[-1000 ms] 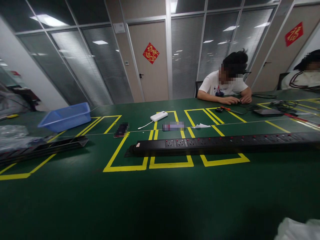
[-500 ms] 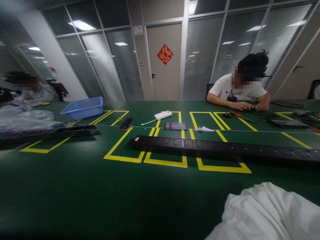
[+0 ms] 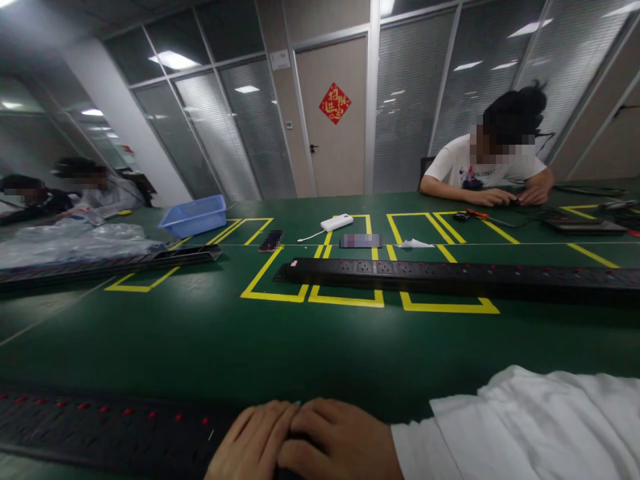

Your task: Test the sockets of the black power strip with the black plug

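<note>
A long black power strip with red-marked sockets (image 3: 115, 427) lies along the near edge at the lower left. My left hand (image 3: 255, 437) and my right hand (image 3: 340, 437) are side by side, touching, at the strip's right end. Both hands have their fingers wrapped over this end and hide it. A white sleeve (image 3: 510, 420) covers my right arm. Farther back, a second black power strip (image 3: 450, 275) lies across the yellow tape marks, with nobody touching it.
Beyond are a blue basket (image 3: 195, 217), plastic-wrapped items (image 3: 80, 243), a dark rail (image 3: 200, 255), two phones, a white power bank (image 3: 337, 223) and crumpled paper (image 3: 416, 244). A person (image 3: 493, 173) works across the green table; others sit far left.
Both my hands and the near power strip have come into view at the bottom. The view has shifted, so the table's objects sit higher and those at the left farther right.
</note>
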`<state>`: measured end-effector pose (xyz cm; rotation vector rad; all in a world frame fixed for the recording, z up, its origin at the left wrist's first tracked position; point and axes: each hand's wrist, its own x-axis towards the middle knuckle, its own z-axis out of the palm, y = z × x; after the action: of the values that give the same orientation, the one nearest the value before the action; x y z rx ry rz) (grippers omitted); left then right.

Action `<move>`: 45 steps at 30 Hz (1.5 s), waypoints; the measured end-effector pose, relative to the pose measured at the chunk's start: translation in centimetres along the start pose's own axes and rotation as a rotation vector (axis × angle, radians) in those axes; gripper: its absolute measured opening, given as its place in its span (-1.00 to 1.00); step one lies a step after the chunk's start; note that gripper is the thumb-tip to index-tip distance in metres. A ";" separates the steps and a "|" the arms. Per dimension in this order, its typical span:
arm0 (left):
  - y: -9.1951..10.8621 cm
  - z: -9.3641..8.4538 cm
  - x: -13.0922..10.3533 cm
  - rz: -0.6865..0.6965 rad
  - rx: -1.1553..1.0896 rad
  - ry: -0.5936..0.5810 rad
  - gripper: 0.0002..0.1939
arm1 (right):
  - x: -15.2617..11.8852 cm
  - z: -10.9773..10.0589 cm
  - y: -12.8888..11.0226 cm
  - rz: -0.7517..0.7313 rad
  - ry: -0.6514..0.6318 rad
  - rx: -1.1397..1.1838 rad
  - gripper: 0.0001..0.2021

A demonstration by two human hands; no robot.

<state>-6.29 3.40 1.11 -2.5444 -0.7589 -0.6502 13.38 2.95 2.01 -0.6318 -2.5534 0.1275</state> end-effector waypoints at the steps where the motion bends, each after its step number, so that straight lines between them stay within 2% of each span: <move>1: 0.2 -0.5 0.4 0.007 -0.033 -0.053 -0.63 | 0.0 -0.8 -0.4 0.006 -0.020 0.011 -0.67; 4: 1.1 -1.5 1.3 -0.027 -0.159 -0.232 -0.46 | 0.0 -2.3 -1.2 0.046 -0.078 0.043 -0.62; 6: 1.7 -1.7 1.5 -0.087 -0.196 -0.270 -0.39 | 0.0 -2.7 -1.6 0.071 -0.117 0.029 -0.64; 8: 2.1 -1.5 1.4 -0.133 -0.194 -0.269 -0.42 | -0.1 -2.8 -1.9 0.083 -0.138 -0.015 -0.71; 11: 2.5 -1.0 1.0 -0.170 -0.181 -0.222 -0.49 | -0.3 -2.9 -2.2 0.088 -0.131 -0.037 -0.70; 18: 3.3 0.0 0.2 -0.242 -0.105 0.004 -0.44 | -1.1 -2.9 -1.7 0.039 -0.118 -0.015 -0.64; 25: 3.6 0.8 -0.1 -0.318 -0.085 0.197 -0.55 | -1.1 -3.4 -1.4 -0.024 -0.098 0.094 -0.63; 31: 3.9 0.9 -0.2 -0.279 -0.060 0.206 -0.49 | -1.2 -3.5 -1.3 0.005 -0.138 0.099 -0.61; 45: 4.5 0.8 0.3 -0.337 -0.009 0.238 -0.50 | -1.2 -3.5 -1.2 0.012 -0.130 0.090 -0.61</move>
<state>-3.18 0.51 -0.49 -2.3081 -1.1071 -1.0439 15.49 1.20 4.73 -0.6222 -2.6516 0.2952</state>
